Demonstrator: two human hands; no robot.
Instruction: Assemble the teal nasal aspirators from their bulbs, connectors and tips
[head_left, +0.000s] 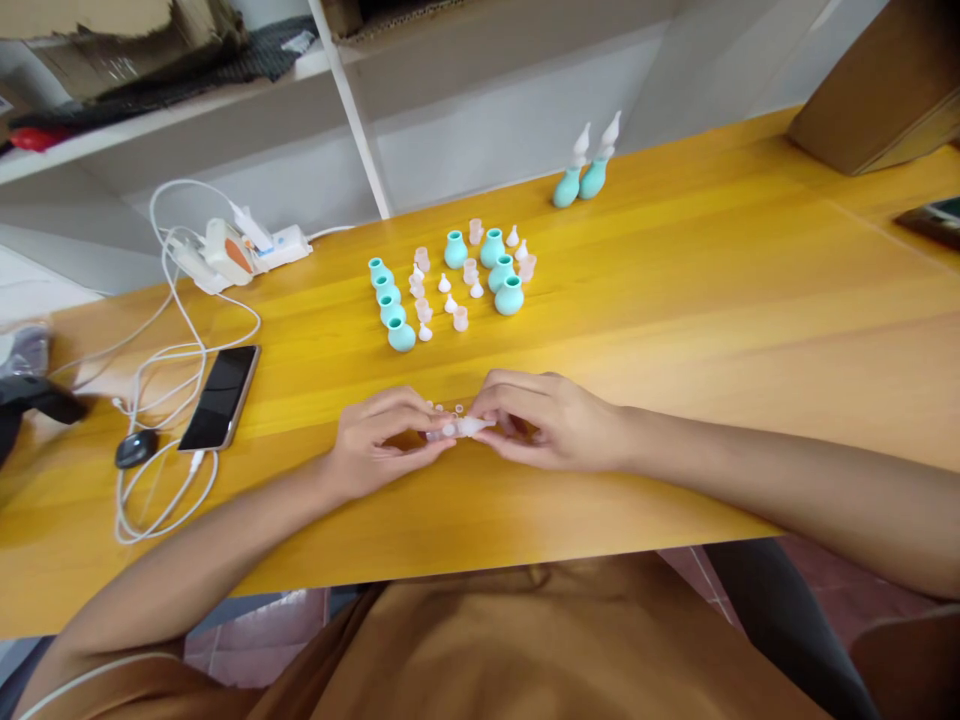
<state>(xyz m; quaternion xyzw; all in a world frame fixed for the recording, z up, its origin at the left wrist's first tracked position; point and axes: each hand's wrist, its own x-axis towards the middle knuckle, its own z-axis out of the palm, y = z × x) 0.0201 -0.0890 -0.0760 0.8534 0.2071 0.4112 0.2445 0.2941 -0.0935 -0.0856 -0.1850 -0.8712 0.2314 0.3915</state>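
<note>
The left hand [390,432] and right hand [559,420] pinch one translucent nozzle piece [468,427] between them. Beyond the hands, eight loose turquoise bulbs [509,297] stand on the surface [675,290]; farther right, two nozzle-topped bulbs [592,180].

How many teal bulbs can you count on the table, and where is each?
10 teal bulbs: four in the left column, three in the right column, one just left of that column's far end, and two further back, topped with white tips. None looks hidden.
</note>
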